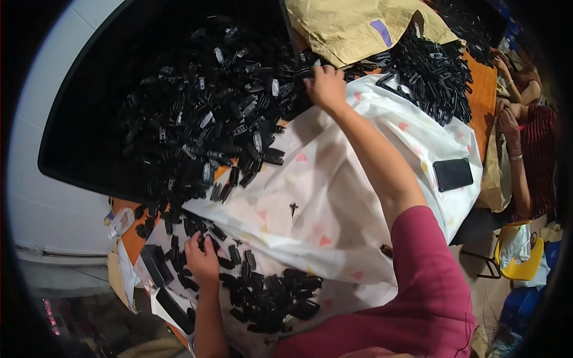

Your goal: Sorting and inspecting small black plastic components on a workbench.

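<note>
L hand bends its fingers over small black parts on the cloth, just nearer the person than the big heap spilling from the black bin; can't tell if it's gripping any. R hand is at the heap's far right edge nr the paper bag, fingers curled, grip hidden. Best approx.: few pcs at a time, light fingertips, keep near pile separate, don't drag cloth.

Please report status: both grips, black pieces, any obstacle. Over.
Left grip among black pieces. Right grip at edge of large heap. Brown paper close by.
</note>
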{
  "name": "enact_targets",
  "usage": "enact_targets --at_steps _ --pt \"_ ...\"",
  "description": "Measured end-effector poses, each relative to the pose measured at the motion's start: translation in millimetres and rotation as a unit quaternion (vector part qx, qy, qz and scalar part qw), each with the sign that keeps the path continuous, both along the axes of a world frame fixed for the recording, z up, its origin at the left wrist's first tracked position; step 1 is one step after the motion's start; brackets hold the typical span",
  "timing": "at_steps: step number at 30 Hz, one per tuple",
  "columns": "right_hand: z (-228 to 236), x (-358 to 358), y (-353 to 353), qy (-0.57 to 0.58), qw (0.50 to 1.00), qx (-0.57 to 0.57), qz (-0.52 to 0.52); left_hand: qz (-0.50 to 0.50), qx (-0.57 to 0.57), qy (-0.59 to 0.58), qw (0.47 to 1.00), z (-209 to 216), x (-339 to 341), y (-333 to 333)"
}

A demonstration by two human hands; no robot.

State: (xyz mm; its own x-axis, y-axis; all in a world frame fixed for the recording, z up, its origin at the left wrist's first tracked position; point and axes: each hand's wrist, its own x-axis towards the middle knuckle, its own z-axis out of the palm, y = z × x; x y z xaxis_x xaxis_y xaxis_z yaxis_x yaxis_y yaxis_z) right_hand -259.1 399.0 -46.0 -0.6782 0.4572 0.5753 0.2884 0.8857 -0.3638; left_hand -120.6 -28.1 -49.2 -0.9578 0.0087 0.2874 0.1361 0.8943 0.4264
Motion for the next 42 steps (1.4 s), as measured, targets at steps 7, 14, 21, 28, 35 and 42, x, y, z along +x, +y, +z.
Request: enact_targets --at_steps 7,14,21,28,35,42 --pt "-0.8 -1.4 -33.5 -0.182 0.979 -0.076 0.059 0.013 -0.043 0.059 0.997 -16.7 -13.6 -1.3" --pt "1.9 47.9 -91.8 -0.032 0.958 -0.021 0.285 -0.016 -0.040 0.080 0.996 -22.9 -17.1 -3.2" --pt "49.6 67.9 -80.9 0.036 0.901 -0.118 0.415 0.000 -0.050 0.044 0.998 -22.1 -15.4 -5.4" --pt "34.4 51.3 -26.3 0.017 0.968 0.066 0.243 0.021 -0.036 0.014 0.999 -13.6 -14.9 -4.5" --pt "-46.4 71.7 16.6 -0.074 0.986 0.112 0.097 0.016 -0.038 0.028 0.999 -17.5 -15.9 0.9" --pt "-43.8 73.8 16.8 -0.071 0.989 0.059 0.114 0.023 -0.024 0.034 0.999 -21.0 -14.8 -1.4"
